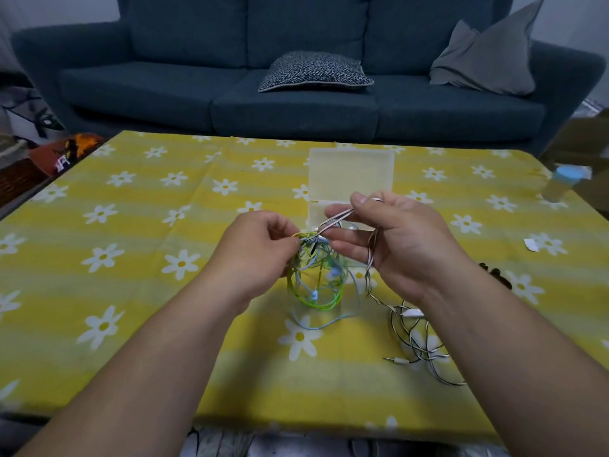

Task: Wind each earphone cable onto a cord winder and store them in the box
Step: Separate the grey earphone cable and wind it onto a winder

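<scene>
A tangle of green and light-blue earphone cables (314, 285) hangs above the yellow flowered tablecloth, gripped at its top by my left hand (260, 249). My right hand (392, 239) pinches a striped white-and-black cable (339, 217) between thumb and forefinger, stretched toward the tangle. The rest of that cable trails down past my palm to a loose heap (418, 338) on the cloth, its jack plugs lying at the front. A clear plastic box (351, 174) stands open behind my hands, lid up. No cord winder is visible.
A small bottle with a blue cap (562, 183) stands at the table's right edge. A white scrap (531, 244) and a dark object (496, 275) lie to the right. A dark blue sofa (296, 103) with cushions sits behind the table.
</scene>
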Demonstrator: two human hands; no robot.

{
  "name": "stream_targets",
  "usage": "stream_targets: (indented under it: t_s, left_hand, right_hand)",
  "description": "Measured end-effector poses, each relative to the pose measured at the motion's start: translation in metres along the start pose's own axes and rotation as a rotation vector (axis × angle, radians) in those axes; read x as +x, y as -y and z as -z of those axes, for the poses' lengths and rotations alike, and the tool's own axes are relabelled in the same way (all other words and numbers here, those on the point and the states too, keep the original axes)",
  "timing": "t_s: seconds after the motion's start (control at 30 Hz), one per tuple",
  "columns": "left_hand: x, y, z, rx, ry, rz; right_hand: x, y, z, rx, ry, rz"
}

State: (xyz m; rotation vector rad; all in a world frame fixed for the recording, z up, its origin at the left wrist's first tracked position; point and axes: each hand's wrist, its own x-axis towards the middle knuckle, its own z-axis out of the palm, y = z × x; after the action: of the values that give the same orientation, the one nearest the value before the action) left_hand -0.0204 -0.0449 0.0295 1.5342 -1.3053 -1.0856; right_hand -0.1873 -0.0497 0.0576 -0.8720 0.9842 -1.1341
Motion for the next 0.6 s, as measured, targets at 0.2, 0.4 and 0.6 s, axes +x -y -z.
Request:
stream_targets:
  t_s: [0.2, 0.4, 0.6]
  left_hand:
    - [0.0016, -0.0051, -0.0044, -0.184, -0.049, 0.113]
    - [0.0041, -0.0089, -0.0031, -0.391, -0.118, 0.186]
    - [-0.0006, -0.0066, 0.0004, -0.311, 0.080, 0.091]
  right_hand:
    - [0.0017, -0.0006, 0.0016, 0.016, 0.003, 0.026]
    - [0.0023, -0.0052, 0.0004, -0.012, 0.005, 0.027]
    - [0.0045, -0.0051, 0.0006, 0.008, -0.022, 0.040]
